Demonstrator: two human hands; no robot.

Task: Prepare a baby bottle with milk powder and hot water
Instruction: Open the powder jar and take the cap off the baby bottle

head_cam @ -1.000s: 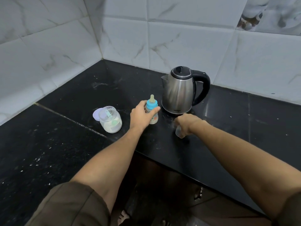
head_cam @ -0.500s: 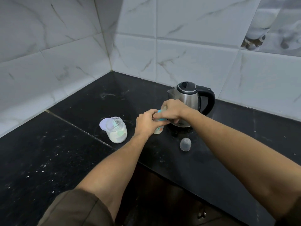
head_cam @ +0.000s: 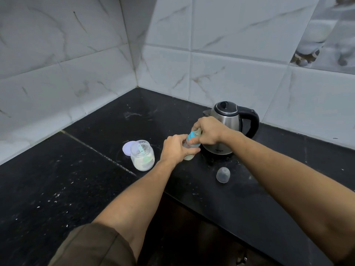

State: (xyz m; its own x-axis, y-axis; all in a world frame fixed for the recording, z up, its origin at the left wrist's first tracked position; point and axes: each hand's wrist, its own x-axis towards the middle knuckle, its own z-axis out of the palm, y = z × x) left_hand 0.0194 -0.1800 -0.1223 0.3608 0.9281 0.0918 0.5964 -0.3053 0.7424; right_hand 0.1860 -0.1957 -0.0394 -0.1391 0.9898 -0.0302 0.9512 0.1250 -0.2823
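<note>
– So, nearest first: why is that clear cap [head_cam: 223, 175] lying alone on the desk [head_cam: 76, 189]?
– It looks set aside at the near right, well apart from the bottle, leaving the top free to be worked on.
– And the jar?
– The milk powder jar [head_cam: 142, 157] stands open on the left with a scoop [head_cam: 140, 149] inside and its lilac lid [head_cam: 127, 148] just behind it. I'd judge it is kept near the bottle so the powder is a short reach.
– Where is the baby bottle [head_cam: 189, 156] itself?
– Between the jar and the kettle, leaning a little to the right. I cannot tell whether its base touches the desk. The left hand [head_cam: 175, 149] grips the body, fingers [head_cam: 194, 150] wrapped closely round it, probably to steady it.
– The other hand?
– The right hand [head_cam: 208, 132] sits over the top, its fingers [head_cam: 197, 140] clenched on the blue collar [head_cam: 192, 136], with the teat mostly hidden. That hold suits twisting the top off.
– Farthest?
– The steel kettle [head_cam: 228, 129], lid down and handle to the right, stands just behind the hands and close to the tiled wall [head_cam: 230, 73], with its hot water within reach.
</note>
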